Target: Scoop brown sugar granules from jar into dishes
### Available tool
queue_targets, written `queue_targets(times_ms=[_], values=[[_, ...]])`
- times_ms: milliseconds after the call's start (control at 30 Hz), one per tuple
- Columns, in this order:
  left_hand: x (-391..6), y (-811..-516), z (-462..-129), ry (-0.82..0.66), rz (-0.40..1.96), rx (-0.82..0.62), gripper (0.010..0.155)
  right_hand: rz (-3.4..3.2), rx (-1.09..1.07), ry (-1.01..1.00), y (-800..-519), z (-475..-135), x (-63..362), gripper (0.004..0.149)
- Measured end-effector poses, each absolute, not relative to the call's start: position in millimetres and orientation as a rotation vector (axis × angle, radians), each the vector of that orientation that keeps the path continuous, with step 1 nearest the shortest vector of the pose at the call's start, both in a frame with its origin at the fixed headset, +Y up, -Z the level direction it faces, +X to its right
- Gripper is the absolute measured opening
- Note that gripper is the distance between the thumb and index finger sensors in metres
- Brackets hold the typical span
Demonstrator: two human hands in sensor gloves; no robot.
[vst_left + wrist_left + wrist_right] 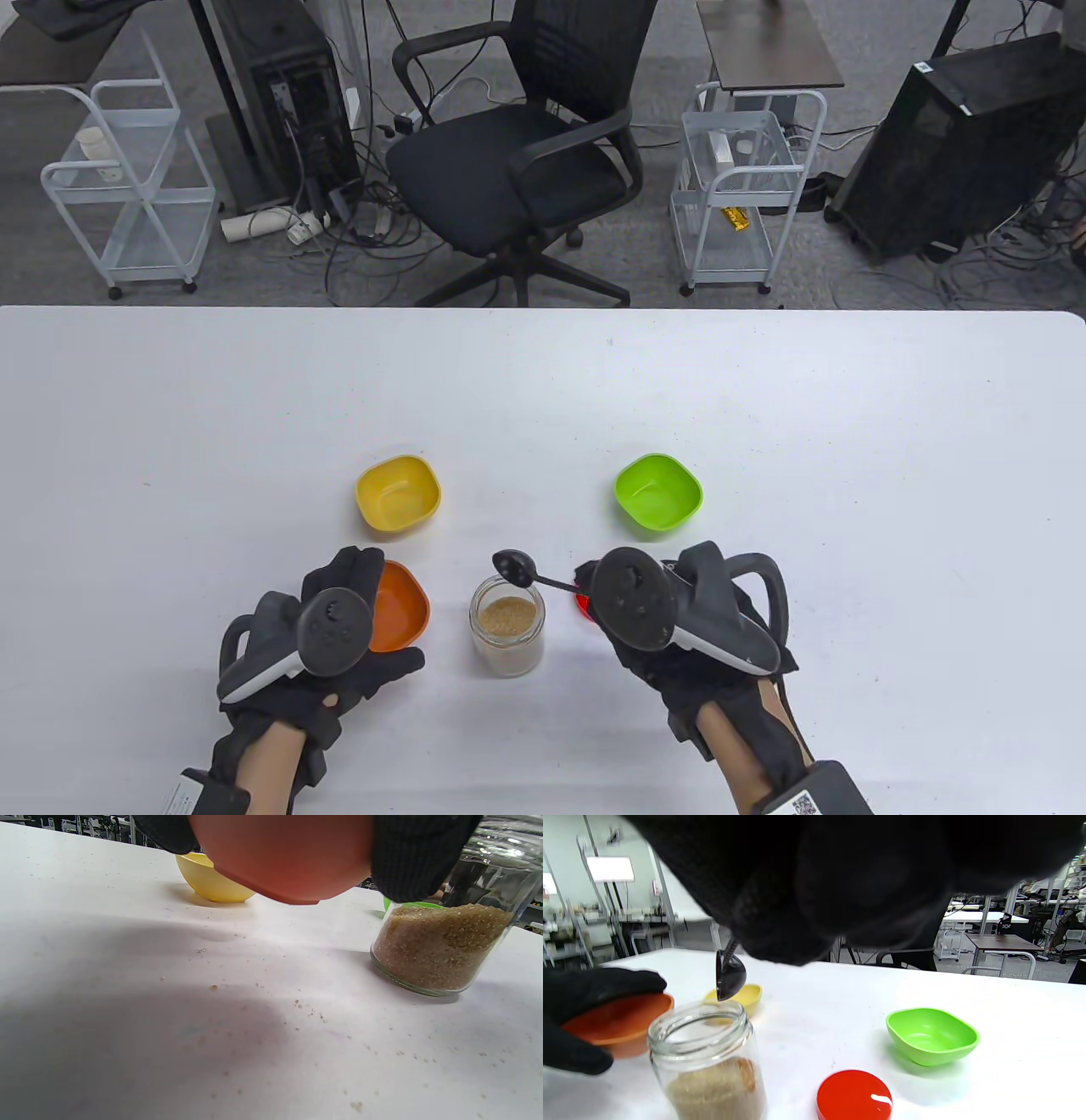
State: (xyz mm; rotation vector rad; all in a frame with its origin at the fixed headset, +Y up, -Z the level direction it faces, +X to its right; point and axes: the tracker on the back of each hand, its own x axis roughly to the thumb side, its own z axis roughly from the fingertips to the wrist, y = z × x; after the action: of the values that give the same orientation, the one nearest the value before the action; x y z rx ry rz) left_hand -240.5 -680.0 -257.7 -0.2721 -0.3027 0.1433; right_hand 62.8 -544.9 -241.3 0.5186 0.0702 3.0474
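Spoon (pixel 514 566) above jar (pixel 507 626), right hand (pixel 670 628) gripping.

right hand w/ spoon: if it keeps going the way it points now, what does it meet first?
Probably the jar: the right hand points left, and its spoon already hangs just above the far rim. Height is unclear, so it might pass over the jar toward the orange dish.

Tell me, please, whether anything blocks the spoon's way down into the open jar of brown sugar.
Nothing visible does. The jar stands open; its red lid lies on the table beside it. The spoon in the right hand hovers just beyond the jar's rim. The left hand grips the orange dish, clear of the jar mouth.
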Motion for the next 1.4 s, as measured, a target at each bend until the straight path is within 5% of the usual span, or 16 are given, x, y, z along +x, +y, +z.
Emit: queue_targets(times_ms=[767,933,1400], values=[[-239.7,-682.4,-254.3,-0.278,0.087,-0.291,0.114,3.564,0.794,0.427,-561.7,-257.6,-46.5,0.037],[-240.6,-682.7,-253.3,-0.277,0.085,-0.292,0.114,3.264,0.69,0.737,-565.2,-281.9,-29.5,0.038],[-239.8,-684.0,-254.1,-0.278,0.084,-0.31,0.114,2.658,0.448,0.952,-592.8,-323.5,47.6,0.039]])
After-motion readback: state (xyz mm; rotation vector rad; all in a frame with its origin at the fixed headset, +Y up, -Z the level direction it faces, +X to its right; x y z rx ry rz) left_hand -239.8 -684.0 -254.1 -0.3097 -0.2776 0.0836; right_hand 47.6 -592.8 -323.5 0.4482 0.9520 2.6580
